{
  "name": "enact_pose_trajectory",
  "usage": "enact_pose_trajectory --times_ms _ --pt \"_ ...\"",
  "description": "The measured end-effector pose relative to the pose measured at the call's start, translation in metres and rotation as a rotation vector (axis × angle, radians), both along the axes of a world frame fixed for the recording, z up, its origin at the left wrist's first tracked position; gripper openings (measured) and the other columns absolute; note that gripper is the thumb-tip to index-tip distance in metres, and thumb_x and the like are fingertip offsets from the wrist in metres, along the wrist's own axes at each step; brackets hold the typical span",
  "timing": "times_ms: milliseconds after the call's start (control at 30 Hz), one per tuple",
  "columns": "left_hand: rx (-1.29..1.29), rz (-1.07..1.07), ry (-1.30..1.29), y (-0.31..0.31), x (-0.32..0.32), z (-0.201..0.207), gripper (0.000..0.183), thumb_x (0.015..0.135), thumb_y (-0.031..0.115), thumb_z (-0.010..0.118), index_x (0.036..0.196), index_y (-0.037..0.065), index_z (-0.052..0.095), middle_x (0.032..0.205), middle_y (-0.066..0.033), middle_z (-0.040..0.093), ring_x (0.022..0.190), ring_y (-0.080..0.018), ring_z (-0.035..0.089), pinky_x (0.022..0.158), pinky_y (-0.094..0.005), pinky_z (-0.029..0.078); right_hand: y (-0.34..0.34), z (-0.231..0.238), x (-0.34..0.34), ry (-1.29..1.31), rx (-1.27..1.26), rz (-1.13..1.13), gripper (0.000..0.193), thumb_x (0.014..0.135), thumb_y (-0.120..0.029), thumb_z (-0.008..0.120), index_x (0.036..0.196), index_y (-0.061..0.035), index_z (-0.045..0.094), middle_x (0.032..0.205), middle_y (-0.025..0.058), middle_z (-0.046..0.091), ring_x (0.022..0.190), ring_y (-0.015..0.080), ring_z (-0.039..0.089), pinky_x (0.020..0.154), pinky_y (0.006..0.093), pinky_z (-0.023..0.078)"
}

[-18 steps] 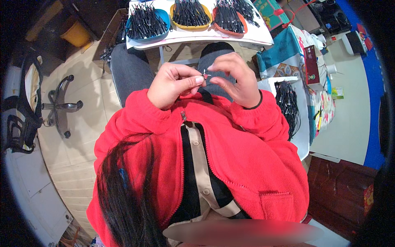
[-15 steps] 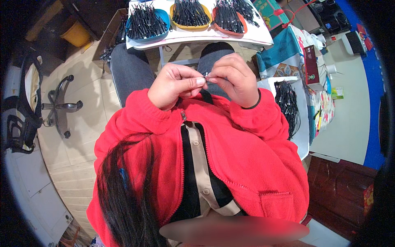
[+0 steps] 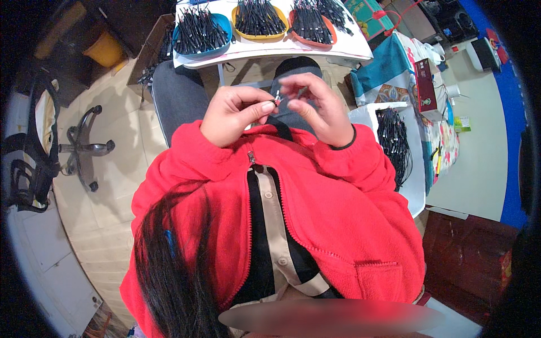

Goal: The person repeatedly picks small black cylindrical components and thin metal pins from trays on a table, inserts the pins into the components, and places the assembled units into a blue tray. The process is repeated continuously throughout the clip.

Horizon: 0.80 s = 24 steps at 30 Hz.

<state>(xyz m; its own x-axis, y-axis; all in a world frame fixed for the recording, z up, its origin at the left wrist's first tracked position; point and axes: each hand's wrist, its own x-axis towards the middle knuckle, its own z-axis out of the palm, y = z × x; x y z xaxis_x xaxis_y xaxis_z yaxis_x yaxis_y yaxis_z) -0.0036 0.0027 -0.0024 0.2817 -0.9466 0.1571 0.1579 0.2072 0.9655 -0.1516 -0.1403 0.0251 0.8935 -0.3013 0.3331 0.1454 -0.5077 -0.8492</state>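
My left hand is closed in a pinch, with thumb and forefinger on a thin wire end that shows red, black and a pale tip. How far the wire runs below the fingers is hidden. Just to the right, my right hand is open, its thumb and fingers apart around the tip without plainly touching it. Both hands hang above my lap. Beyond them, bundles of short black cables lie in a blue tray, a yellow tray and an orange tray.
The trays stand on a white table past my knees. At my right, a white foam box holds more black cables. A dark red box sits on a cloth-covered surface. An office chair base stands on the floor at left.
My right hand has let go of the wire end and opened, fingers lifting slightly up and away. My left hand keeps its pinch in nearly the same place.
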Motion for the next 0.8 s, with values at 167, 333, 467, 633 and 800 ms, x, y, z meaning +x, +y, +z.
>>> enact_pose_trajectory --times_ms 167,333,467,633,800 --pt "0.023 -0.187 0.214 0.0 0.007 0.001 0.013 0.088 0.011 0.062 0.091 -0.001 0.067 0.068 -0.0003 0.058 0.058 -0.0036 0.048 0.05 -0.0171 0.035 0.003 0.013 0.004 -0.103 -0.252 0.089 0.023 0.08 -0.009 0.067 0.102 -0.003 0.062 0.095 0.0092 0.062 0.084 0.0211 0.06 0.068 0.0291 0.049" --pt "0.058 -0.118 0.284 0.0 0.002 0.001 0.014 0.087 0.01 0.063 0.094 -0.002 0.065 0.07 -0.0007 0.059 0.059 -0.0041 0.05 0.051 -0.0168 0.037 0.005 0.011 0.002 -0.107 -0.355 0.02 0.014 0.078 -0.007 0.067 0.087 -0.0023 0.058 0.082 0.0109 0.059 0.075 0.0263 0.059 0.067 0.0327 0.047" --pt "0.055 -0.062 0.188 0.002 0.0 0.001 0.015 0.085 0.009 0.064 0.096 -0.002 0.064 0.071 -0.0017 0.061 0.06 -0.0044 0.052 0.052 -0.0164 0.037 -0.002 0.012 -0.004 -0.145 -0.542 -0.034 0.01 0.078 -0.004 0.065 0.084 -0.002 0.056 0.078 0.0118 0.057 0.075 0.0292 0.057 0.067 0.0355 0.046" --pt "-0.074 -0.063 0.459 0.005 0.005 0.0 0.015 0.085 0.005 0.062 0.098 -0.003 0.063 0.072 -0.0042 0.061 0.058 -0.0054 0.05 0.049 -0.017 0.033 -0.026 0.023 -0.013 -0.121 -0.67 -0.314 0.018 0.077 -0.005 0.066 0.094 -0.0024 0.061 0.09 0.0119 0.061 0.083 0.0286 0.059 0.073 0.0348 0.048" --pt "-0.069 -0.217 0.7 0.003 0.001 -0.003 0.016 0.085 0.004 0.061 0.1 -0.003 0.062 0.077 -0.0076 0.062 0.059 -0.0065 0.048 0.048 -0.0172 0.031 -0.014 0.018 -0.006 -0.296 -0.666 -0.156 0.034 0.07 -0.009 0.074 0.102 -0.0029 0.065 0.097 0.0118 0.064 0.088 0.0262 0.061 0.077 0.0325 0.049"
